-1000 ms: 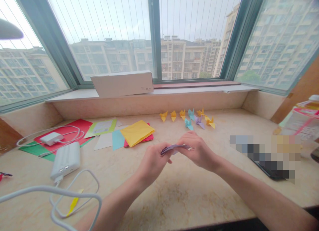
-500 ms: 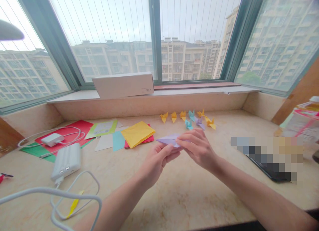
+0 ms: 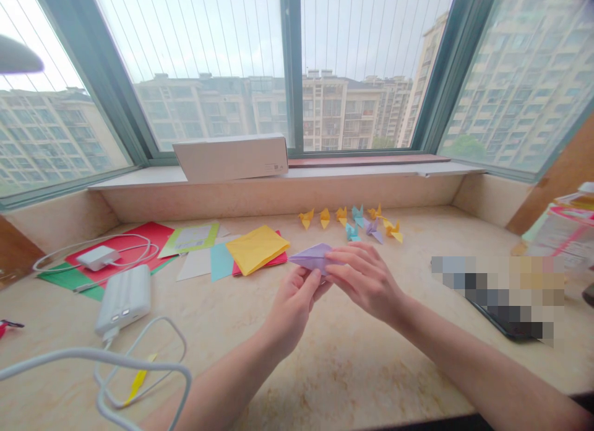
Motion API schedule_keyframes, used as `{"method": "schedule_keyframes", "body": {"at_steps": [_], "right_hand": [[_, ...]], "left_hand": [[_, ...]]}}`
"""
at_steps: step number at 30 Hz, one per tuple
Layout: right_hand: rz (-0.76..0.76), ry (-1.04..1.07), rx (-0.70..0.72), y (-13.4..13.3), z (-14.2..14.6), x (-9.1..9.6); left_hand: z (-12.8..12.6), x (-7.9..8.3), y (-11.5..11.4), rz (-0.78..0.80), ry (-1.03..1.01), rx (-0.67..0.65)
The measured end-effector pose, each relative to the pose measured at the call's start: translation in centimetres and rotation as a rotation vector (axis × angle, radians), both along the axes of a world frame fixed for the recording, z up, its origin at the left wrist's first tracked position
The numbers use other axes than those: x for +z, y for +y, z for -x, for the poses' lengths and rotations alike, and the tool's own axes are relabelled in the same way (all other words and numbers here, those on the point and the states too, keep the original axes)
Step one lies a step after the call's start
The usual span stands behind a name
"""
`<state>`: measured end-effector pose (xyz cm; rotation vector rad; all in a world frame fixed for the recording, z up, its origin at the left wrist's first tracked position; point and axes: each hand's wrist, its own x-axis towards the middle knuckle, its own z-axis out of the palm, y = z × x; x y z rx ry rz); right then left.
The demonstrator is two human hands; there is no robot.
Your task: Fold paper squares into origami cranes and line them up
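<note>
A folded piece of purple origami paper [image 3: 310,257] is held between both hands above the counter, its pointed end turned left. My left hand [image 3: 299,298] pinches it from below, thumb on the near edge. From the right, my right hand [image 3: 364,273] grips it with fingers laid over its right part, hiding that end. Just beyond the hands stand several folded paper cranes: yellow ones such as the crane [image 3: 306,218], blue ones such as the crane [image 3: 352,233], and a purple crane [image 3: 374,230].
Yellow paper [image 3: 255,251] lies on red and blue sheets left of the hands. Farther left are a white power bank [image 3: 124,301], a charger [image 3: 97,257] and looping cables [image 3: 139,353]. A partly blurred dark phone-like object [image 3: 505,322] lies right. A white box [image 3: 232,158] stands on the sill.
The purple paper has tipped up, showing more of its upper face. My left hand's fingers have drawn in beneath it, and my right hand has shifted slightly.
</note>
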<state>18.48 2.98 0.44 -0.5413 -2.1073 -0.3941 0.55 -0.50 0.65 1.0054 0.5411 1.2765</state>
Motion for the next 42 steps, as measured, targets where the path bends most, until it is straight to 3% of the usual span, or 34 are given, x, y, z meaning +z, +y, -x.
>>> {"method": "schedule_keyframes", "body": {"at_steps": [7, 16, 21, 30, 42], "right_hand": [[0.155, 0.2, 0.047, 0.2, 0.6, -0.3], [0.464, 0.404, 0.09, -0.8, 1.3, 0.1], [0.652, 0.427, 0.175, -1.1, 1.4, 0.6], [0.652, 0.378, 0.245, -1.1, 1.2, 0.6], [1.037, 0.532, 0.293, -1.0, 1.5, 1.0]], "left_hand": [[0.0, -0.4, 0.3, -0.118, 0.109, -0.033], [0.0, -0.6, 0.2, -0.121, 0.141, 0.071], [0.3, -0.1, -0.1, -0.105, 0.192, 0.069], [0.3, -0.6, 0.0, -0.054, 0.117, 0.06], [0.3, -0.6, 0.2, -0.049, 0.139, 0.052]]}}
